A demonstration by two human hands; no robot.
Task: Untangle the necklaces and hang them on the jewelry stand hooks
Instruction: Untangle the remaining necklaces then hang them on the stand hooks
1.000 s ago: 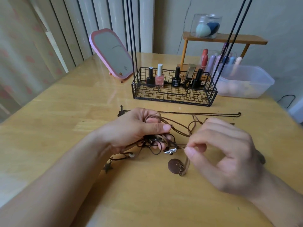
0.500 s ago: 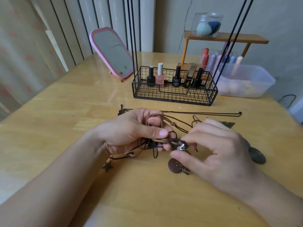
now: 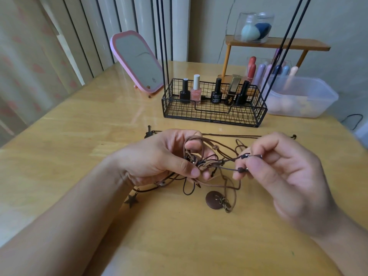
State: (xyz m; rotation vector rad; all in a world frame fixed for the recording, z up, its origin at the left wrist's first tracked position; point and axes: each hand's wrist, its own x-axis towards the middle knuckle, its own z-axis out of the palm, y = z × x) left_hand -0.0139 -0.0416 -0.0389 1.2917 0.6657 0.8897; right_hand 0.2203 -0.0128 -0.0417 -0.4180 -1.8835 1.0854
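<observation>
A knot of brown cord necklaces [image 3: 211,164] hangs between my hands above the wooden table [image 3: 79,140]. My left hand [image 3: 159,156] grips the tangled bunch, cords looped over its fingers. My right hand [image 3: 282,172] pinches a small metal pendant [image 3: 253,156] and a beaded cord end, pulled out to the right. A round brown disc pendant [image 3: 215,200] lies on the table below, and a star charm [image 3: 131,200] dangles by my left wrist. One thin dark necklace [image 3: 229,135] lies stretched straight behind my hands. The jewelry stand's black rods [image 3: 165,46] rise from the wire basket; its hooks are out of view.
The black wire basket [image 3: 213,116] holds several nail polish bottles [image 3: 196,90]. A pink-framed mirror [image 3: 137,60] leans at back left. A clear plastic tub [image 3: 300,98] and a small wooden shelf [image 3: 278,44] with a sponge jar stand at back right.
My right hand has taken the metal pendant from the tangle and drawn it out to the right and upward, stretching the cords. My left hand keeps its grip on the bunch.
</observation>
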